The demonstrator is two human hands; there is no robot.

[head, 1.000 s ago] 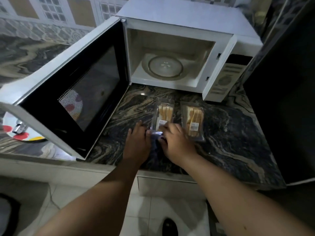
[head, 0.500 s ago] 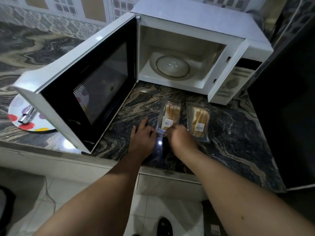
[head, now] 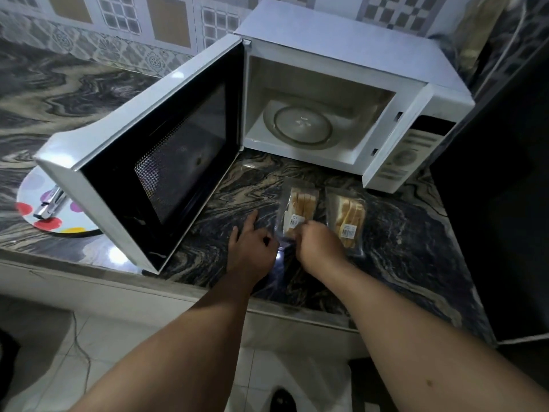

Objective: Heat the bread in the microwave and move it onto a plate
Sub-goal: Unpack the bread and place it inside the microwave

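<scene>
Bread pack (head: 298, 208), sliced and in clear wrap, lies on the desk (head: 395, 233) in front of the open microwave (head: 341, 84), long axis pointing away from the person toward the oven cavity, a second pack (head: 348, 217) just beside it on the right. Right hand (head: 319, 243) has fingers curled on the pack's near end, seemingly pinching the wrapper; left hand (head: 252, 248) sits at the same end from the left, two fingers straight on the desk, whether it grips the wrap cannot be told. Spotted plate (head: 44, 215) with tongs (head: 50, 202) sits well apart to the left behind the door (head: 166, 153), so both hands are equally near, likely opening the pack first.
</scene>
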